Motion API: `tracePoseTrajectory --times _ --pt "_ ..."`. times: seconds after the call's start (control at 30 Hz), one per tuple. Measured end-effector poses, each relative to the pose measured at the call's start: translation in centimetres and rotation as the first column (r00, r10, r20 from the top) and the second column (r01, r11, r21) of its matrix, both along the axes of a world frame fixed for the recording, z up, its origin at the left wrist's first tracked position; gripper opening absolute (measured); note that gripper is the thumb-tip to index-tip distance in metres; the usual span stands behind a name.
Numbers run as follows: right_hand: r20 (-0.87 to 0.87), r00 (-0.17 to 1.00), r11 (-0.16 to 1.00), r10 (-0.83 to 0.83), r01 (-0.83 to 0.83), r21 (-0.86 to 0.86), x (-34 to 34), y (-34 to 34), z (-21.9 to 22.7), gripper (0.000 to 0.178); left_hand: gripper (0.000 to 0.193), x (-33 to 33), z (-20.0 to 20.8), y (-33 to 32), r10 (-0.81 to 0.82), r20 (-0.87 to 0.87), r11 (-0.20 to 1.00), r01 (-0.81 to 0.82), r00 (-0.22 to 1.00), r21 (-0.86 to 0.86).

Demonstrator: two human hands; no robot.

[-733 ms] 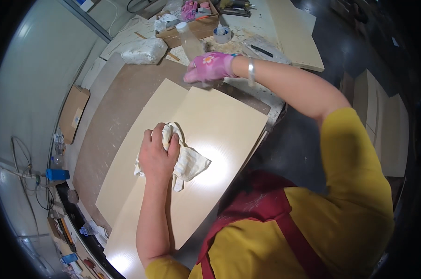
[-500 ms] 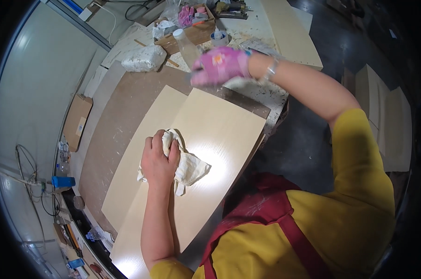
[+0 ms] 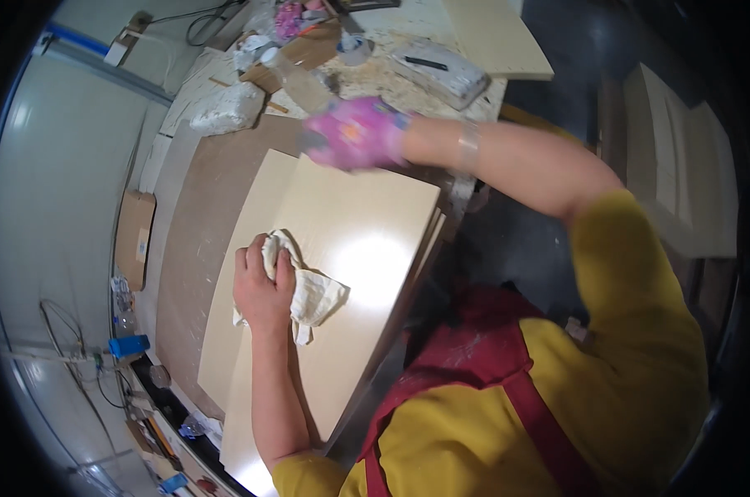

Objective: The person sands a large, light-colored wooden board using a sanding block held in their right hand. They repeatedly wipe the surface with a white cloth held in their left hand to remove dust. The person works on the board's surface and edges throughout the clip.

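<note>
A worker's bare left hand (image 3: 261, 291) wraps its fingers around a crumpled cream cloth (image 3: 318, 300) on a smooth, glossy, straight-edged pale panel (image 3: 329, 207). The right hand (image 3: 354, 132), blurred inside a pink patterned glove (image 3: 375, 139), is at the panel's far edge, its finger position impossible to tell. Beneath lies a scuffed brown board (image 3: 191, 207).

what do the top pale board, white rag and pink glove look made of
Top pale board: perhaps wood or laminate, smooth with a slight gloss, given its tan face and bright glare. White rag: probably soft, matte cloth, judging by its limp folds. Pink glove: maybe thin fabric, given its close fit; blur hides its finish.
</note>
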State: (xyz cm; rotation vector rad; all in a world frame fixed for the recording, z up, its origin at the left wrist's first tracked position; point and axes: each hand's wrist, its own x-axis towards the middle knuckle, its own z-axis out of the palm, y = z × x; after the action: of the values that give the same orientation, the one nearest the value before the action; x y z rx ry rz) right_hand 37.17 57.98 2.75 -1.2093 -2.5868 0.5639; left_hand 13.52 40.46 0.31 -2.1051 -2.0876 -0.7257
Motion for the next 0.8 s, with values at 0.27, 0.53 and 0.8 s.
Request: tracePoseTrajectory --times 0.27,0.53,0.8 --pt "-0.02 0.998 0.993 0.061 -0.059 0.107 4.8 -5.3 -0.3 0.063 0.033 -0.4 -0.2 -0.6 0.007 0.001 1.0 -0.007 1.0 -0.004" --pt "-0.102 0.995 0.998 -0.008 0.014 0.053 7.8 -4.8 -1.3 0.062 0.032 -0.6 -0.6 -1.0 0.038 0.004 0.999 -0.038 0.999 0.018" --pt "0.007 0.999 0.997 -0.032 0.031 0.077 7.0 0.3 -5.2 0.058 0.034 -1.0 -0.2 -0.2 -0.031 -0.114 0.997 0.038 0.993 0.063"
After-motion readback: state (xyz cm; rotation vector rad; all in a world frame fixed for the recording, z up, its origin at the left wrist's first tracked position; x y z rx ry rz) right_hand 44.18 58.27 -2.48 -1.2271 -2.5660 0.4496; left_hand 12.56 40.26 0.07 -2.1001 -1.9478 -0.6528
